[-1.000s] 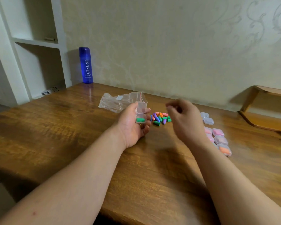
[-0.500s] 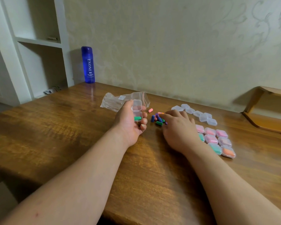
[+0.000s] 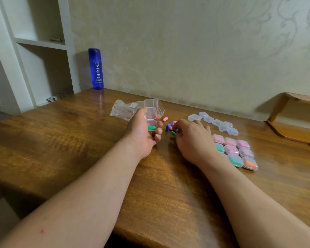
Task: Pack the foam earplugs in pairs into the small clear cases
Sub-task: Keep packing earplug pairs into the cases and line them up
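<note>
My left hand (image 3: 143,135) holds a small clear case (image 3: 151,120) with its lid swung up; one green earplug (image 3: 151,128) lies in its base. My right hand (image 3: 191,138) rests on the pile of loose coloured earplugs (image 3: 169,127), fingertips curled onto a green one (image 3: 173,133); whether it is pinched I cannot tell. A single pink earplug (image 3: 165,119) lies apart behind the pile. To the right, several filled, closed cases (image 3: 235,151) sit in rows, with several empty clear cases (image 3: 217,122) behind them.
An empty zip bag (image 3: 127,109) lies behind my left hand. A blue bottle (image 3: 96,68) stands at the table's back left by a white shelf unit (image 3: 36,51). A wooden shelf (image 3: 293,119) sits at the right. The wooden table (image 3: 61,140) edge runs near me.
My right hand came down from mid-air onto the earplug pile and now curls over a green one. My left hand kept holding the lid-up case in place.
</note>
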Motion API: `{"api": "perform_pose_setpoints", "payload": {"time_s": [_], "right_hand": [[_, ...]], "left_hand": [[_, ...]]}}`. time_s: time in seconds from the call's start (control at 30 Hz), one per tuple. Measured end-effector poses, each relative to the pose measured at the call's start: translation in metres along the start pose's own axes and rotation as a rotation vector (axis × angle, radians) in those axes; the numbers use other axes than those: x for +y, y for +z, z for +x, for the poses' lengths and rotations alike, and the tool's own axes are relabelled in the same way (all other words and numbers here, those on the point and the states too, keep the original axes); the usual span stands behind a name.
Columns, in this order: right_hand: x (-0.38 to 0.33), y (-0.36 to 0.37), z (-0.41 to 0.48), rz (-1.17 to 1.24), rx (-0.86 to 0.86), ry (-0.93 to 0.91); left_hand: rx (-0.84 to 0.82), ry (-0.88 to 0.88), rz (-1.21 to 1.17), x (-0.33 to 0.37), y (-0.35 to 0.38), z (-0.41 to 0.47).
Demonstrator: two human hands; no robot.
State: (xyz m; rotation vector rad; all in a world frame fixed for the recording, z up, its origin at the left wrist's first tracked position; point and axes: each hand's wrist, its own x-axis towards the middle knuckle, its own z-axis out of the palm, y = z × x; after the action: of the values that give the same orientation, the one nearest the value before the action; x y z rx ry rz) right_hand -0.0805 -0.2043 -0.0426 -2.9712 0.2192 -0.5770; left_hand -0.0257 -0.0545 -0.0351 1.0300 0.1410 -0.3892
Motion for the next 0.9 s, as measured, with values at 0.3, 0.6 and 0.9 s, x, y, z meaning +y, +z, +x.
{"api": "perform_pose_setpoints", "payload": {"time_s": [0.3,0.6,0.9], "right_hand": [[-0.001,0.001,-0.002,-0.045,-0.028,-0.007],[0.008,-0.007,-0.001,0.396,0.173,0.188],[-0.002,-0.018,-0.011,0.668,0.279,0.079]], "left_hand": [[-0.017,-0.002,0.015,-0.002,-0.001,0.001],[-0.150,-0.061,0.096,-0.003,0.003,-0.007],[-0.273,-0.088,0.159,-0.013,0.004,-0.001]]}}
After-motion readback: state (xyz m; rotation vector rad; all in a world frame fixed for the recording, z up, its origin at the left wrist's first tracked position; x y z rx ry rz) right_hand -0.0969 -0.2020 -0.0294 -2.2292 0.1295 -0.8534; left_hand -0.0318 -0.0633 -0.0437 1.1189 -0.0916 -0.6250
